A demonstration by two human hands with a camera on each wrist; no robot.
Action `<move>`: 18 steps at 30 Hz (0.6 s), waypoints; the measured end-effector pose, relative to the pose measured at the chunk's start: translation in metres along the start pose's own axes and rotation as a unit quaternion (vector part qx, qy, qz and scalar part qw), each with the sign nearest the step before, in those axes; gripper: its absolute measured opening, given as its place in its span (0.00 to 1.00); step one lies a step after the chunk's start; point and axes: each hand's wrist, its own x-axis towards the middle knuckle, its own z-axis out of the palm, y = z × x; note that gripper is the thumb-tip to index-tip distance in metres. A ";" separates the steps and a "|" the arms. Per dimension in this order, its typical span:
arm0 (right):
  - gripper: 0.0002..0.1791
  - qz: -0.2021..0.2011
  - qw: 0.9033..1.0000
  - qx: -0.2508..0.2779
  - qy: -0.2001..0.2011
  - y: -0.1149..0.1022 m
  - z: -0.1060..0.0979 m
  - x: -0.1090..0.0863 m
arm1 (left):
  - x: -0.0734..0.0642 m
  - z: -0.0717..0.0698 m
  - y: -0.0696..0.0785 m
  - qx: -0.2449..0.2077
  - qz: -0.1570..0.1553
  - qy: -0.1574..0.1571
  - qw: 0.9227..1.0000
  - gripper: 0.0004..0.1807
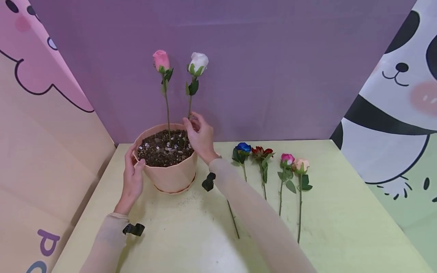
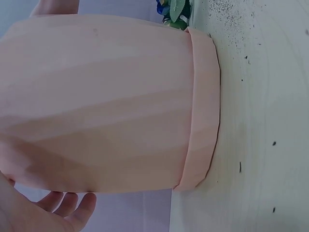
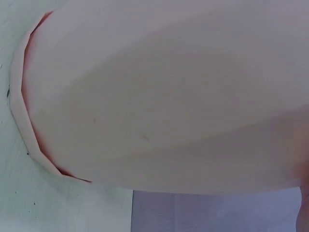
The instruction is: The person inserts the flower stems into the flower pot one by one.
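Observation:
A pale pink flower pot (image 1: 174, 177) filled with dark soil (image 1: 155, 151) stands on the table. My left hand (image 1: 134, 178) holds its left side, thumb at the rim and fingers along the outer wall; in the left wrist view those fingers (image 2: 83, 212) lie against the pot wall (image 2: 96, 106). With thumb and fingers, my right hand (image 1: 202, 138) pinches the stem of a white rose (image 1: 198, 63), upright at the pot's right side. To its left, a pink rose (image 1: 161, 60) stands in the soil. The pot wall (image 3: 159, 96) fills most of the right wrist view.
On the table (image 1: 341, 212), right of the pot, lie a blue flower (image 1: 243, 148), a dark red flower (image 1: 262, 152), a magenta rose (image 1: 288, 158) and a peach rose (image 1: 302, 165). Soil crumbs dot the tabletop. A purple backdrop (image 1: 273, 76) rises behind.

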 end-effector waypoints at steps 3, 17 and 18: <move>0.19 -0.001 1.000 0.008 0.005 0.001 -0.003 0.002 | 0.002 0.000 0.000 0.000 0.004 -0.002 1.000 0.34; 0.22 0.025 0.997 0.059 0.032 -0.002 -0.028 0.013 | 0.003 0.000 -0.004 -0.005 0.011 -0.003 1.000 0.34; 0.22 0.023 0.997 0.060 0.033 -0.004 -0.030 0.014 | 0.003 0.000 -0.004 -0.006 0.012 -0.004 1.000 0.34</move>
